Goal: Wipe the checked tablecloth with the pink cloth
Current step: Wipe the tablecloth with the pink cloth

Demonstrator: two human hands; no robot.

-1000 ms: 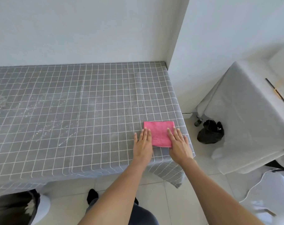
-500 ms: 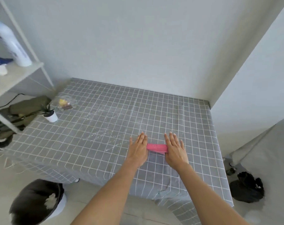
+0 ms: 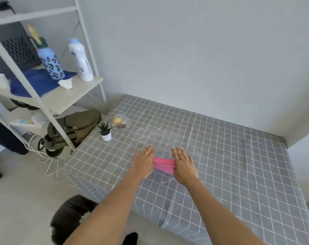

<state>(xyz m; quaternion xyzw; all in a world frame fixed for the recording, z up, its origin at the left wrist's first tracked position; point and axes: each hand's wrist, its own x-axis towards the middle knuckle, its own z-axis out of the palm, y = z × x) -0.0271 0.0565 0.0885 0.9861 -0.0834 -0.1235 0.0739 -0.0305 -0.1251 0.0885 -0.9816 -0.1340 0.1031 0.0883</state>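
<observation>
The grey checked tablecloth (image 3: 229, 156) covers the table and hangs over its near edge. A pink cloth (image 3: 164, 165) lies on it near the middle, bunched into a narrow band. My left hand (image 3: 144, 163) lies flat on the pink cloth's left end, fingers together and pointing away from me. On the cloth's right end my right hand (image 3: 183, 165) presses down the same way. Only the strip of pink between the two hands shows. Faint white streaks (image 3: 150, 137) mark the tablecloth just beyond my fingertips.
A small potted plant (image 3: 105, 131) and a clear dish with food (image 3: 121, 121) stand at the table's far left corner. A white shelf rack (image 3: 61, 96) with bottles and an olive bag (image 3: 74, 128) are left of the table. A dark bin (image 3: 70, 220) sits on the floor by the near edge.
Both hands have slid the pink cloth from the table's right front corner leftward and away to the middle, and the cloth has bunched up. My view has swung left, so the shelf rack shows.
</observation>
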